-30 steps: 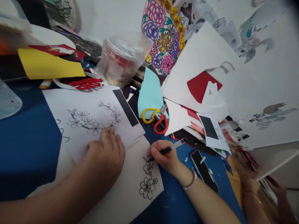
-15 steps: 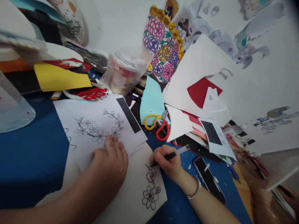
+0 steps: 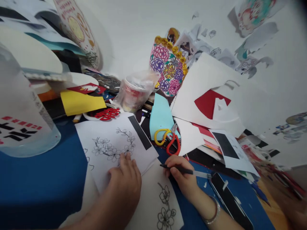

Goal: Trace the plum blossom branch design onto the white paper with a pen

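Note:
Flat on the printed flower sheet (image 3: 103, 127), my left hand (image 3: 127, 185) rests with its fingers stretched out just below the blossom pattern. Under that sheet lies a larger drawing paper (image 3: 148, 201), which carries black-outlined flowers (image 3: 165, 217) and a short stem near its right edge. My right hand (image 3: 183, 175) pinches a black pen (image 3: 181, 169), its tip pointing left. The tip appears raised above the paper, beyond the top of the drawn stem.
Scissors (image 3: 174, 137) with yellow and red handles lie behind my right hand, beside folded turquoise paper (image 3: 160, 111). A phone (image 3: 227, 198) lies to the right. A large translucent bottle (image 3: 26, 111) stands at the left. Papers (image 3: 203, 86) lean on the wall.
The view has shifted, so most things appear lower and further right, and more of the bottle shows. The pen tip has left the drawn stem and now points left, the pen lying flatter.

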Action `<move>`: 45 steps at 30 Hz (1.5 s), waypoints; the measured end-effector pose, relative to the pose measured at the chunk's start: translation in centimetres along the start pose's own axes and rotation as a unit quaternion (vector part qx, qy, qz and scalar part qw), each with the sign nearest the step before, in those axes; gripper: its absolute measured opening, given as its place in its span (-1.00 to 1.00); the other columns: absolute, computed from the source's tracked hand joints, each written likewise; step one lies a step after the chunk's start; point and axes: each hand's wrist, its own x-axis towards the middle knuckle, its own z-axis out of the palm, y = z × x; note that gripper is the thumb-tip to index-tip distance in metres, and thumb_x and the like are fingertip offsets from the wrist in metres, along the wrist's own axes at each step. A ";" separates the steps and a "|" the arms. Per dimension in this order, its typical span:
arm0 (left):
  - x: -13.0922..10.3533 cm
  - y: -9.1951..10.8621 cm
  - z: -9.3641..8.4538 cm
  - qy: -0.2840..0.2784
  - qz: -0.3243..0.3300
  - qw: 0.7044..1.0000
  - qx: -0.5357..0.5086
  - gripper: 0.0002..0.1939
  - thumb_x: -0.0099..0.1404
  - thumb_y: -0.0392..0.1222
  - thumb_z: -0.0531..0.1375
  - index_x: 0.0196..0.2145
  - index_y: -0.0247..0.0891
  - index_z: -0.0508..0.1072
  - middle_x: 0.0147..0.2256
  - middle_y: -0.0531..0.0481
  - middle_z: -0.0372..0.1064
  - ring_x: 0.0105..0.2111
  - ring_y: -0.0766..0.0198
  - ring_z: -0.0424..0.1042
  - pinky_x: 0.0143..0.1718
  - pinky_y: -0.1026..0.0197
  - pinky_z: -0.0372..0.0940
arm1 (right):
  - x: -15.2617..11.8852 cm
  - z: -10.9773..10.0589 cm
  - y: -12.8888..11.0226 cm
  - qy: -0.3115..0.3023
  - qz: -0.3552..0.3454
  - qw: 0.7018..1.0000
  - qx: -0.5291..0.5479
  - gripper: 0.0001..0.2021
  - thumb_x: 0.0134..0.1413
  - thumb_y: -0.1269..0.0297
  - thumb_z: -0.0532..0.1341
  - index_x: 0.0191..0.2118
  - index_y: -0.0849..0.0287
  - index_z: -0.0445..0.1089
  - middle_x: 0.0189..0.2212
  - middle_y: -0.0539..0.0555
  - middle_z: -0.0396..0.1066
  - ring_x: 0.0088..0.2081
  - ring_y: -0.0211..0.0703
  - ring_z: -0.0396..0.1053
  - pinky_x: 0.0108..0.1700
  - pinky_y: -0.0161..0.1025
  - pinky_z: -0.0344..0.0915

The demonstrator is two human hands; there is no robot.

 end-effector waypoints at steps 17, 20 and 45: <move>-0.2 0.3 0.4 0.005 -0.014 1.000 0.005 -0.63 -0.02 -0.31 0.18 -0.23 -0.51 0.56 -0.16 -0.63 0.41 -0.17 -0.37 0.46 -0.52 0.02 0.26 | -0.1 0.0 -0.8 -0.008 -0.030 0.999 -0.044 -0.79 0.12 0.30 0.27 -0.50 0.11 0.30 -0.63 -0.06 0.36 -0.57 -0.27 0.36 -0.53 -0.33 0.30; -0.4 -0.2 0.8 0.019 0.014 1.000 0.001 -0.65 0.04 -0.34 0.12 -0.24 -0.54 0.55 -0.18 -0.65 0.41 -0.20 -0.37 0.46 -0.56 0.05 0.25 | 0.0 -0.3 -1.2 -0.033 -0.041 0.993 -0.102 -0.68 0.14 0.30 0.22 -0.60 0.12 0.20 -0.67 -0.05 0.32 -0.57 -0.25 0.35 -0.53 -0.31 0.27; -0.1 -1.4 0.1 0.014 0.064 0.998 0.017 -0.66 0.04 -0.48 0.06 -0.24 -0.57 0.53 -0.20 -0.64 0.42 -0.22 -0.31 0.49 -0.58 0.11 0.27 | -0.7 -1.0 0.2 -0.096 0.014 0.979 -0.180 -0.53 0.18 0.10 0.15 -0.71 0.05 0.08 -0.74 -0.03 0.20 -0.61 -0.22 0.27 -0.57 -0.26 0.27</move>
